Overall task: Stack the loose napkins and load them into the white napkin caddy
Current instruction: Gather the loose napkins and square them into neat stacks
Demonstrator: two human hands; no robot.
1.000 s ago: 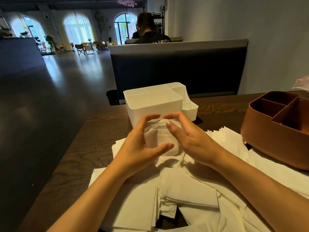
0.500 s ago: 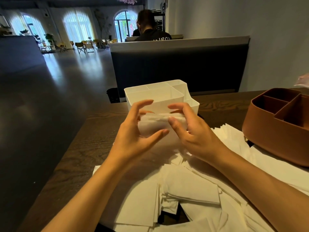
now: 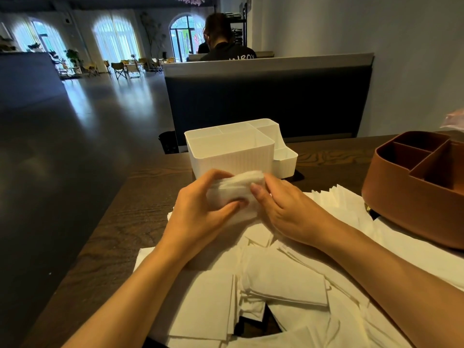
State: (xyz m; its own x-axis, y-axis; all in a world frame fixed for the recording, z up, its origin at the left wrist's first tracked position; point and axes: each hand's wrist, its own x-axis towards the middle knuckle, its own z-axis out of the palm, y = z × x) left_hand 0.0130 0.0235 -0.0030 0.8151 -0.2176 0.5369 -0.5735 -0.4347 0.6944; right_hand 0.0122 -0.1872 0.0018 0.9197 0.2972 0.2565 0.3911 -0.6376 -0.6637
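Note:
A small stack of white napkins is held between both hands just in front of the white napkin caddy. My left hand grips the stack's left end, fingers over the top and thumb underneath. My right hand pinches its right end, thumb on the near face. The caddy's large front compartment looks empty. Many loose napkins lie spread over the dark wooden table beneath my forearms.
A brown divided caddy stands at the right, on top of more napkins. A dark booth back rises behind the table, with a seated person beyond it. The table's left edge drops off to open floor.
Both hands lifted the gathered napkins off the pile and closed in on the stack, squeezing it tighter right in front of the white caddy.

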